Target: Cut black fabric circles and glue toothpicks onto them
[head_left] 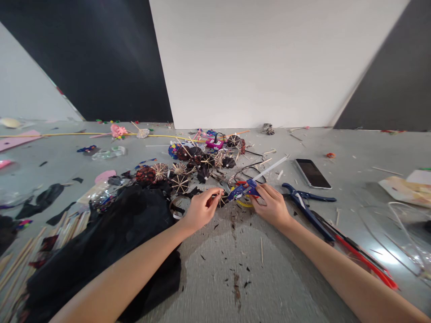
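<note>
Two hands: your bare left hand point(203, 208) and bare right hand point(271, 207), over the middle of the flat grey surface point(256, 278), well short of its far edge.
Right grip: fingers wrapped round a blue plastic glue gun point(245, 190).
Gun: mid-surface, tip facing your left fingertips, near but apart; translucent glue stick point(274, 167) pokes out the back, angled toward the far edge and right.
Left grip: thumb and fingertips pinched narrow; anything between them too small to tell.
At fingertips: small dark disc with pale wooden spokes point(222, 200); can't tell if you hold it or it lies behind.
Beyond hands: pile of round, dark, stick-spoked paper pieces point(180, 183), with a magenta box point(214, 143) carrying a black plug on its far side.
Left side: crumpled black cloth point(131, 237), partly under your left forearm; loose pale wooden sticks point(72, 229) beside it.
Right side: navy-handled pliers point(311, 211) near your right hand, red-handled tool point(368, 259) just nearer you, black-screened phone point(313, 173) farther back.
Far edge: long yellow cord point(60, 134) runs along it, left half.
</note>
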Demonstrator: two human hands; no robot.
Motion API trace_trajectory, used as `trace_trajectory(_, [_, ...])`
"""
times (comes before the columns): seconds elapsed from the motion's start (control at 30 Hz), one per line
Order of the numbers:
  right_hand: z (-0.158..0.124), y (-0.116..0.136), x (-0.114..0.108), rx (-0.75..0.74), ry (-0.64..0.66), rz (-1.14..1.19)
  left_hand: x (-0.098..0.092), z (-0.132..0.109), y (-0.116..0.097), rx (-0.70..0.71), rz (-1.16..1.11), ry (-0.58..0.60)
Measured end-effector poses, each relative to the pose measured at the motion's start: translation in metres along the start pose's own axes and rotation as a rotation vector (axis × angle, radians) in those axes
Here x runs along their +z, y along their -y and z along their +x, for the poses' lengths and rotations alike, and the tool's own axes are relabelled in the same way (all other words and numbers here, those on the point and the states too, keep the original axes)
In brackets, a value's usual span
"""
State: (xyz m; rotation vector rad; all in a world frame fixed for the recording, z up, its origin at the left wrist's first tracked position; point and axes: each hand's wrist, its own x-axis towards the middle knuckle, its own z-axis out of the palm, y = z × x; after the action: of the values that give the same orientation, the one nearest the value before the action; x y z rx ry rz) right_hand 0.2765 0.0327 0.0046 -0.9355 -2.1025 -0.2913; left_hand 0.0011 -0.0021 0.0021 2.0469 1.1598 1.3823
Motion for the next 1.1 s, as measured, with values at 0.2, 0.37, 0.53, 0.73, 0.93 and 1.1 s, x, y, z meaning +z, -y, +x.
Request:
trace_trajectory(0.2, [0.0013,0.0014,-0.0016,0.007,0.024,0.016,-0.0004,0.0006,-0.0012,0.016,0.017,-0.004])
trace_trajectory(0.37, [0.0006,0.0008,-0.0008,-0.005,0.018,0.019,-0.0008,0.0009,-0.002,0.015,0.028,0.0])
trace_trajectory(0.53, [-0.0002,-0.0005,-0.0002,-0.015,0.003,0.019,-0.0006,0.0006,-0.0016,0.01,0.028,0.001])
trace_trajectory(0.73, [-0.0014,-0.0016,-0.0001,-0.003,-0.012,0.015,-0.001,0.0014,-0.0036,0.022,0.018,0.002])
trace_trajectory(0.93, [-0.0008,-0.0016,-0.0007,-0.013,-0.028,0.007,-0.0011,0.0017,-0.0035,0.026,0.024,-0.004])
trace_trajectory(1.1, [0.0006,-0.0003,-0.0017,-0.007,-0.036,0.007,-0.001,0.0017,-0.0025,0.033,0.033,-0.006])
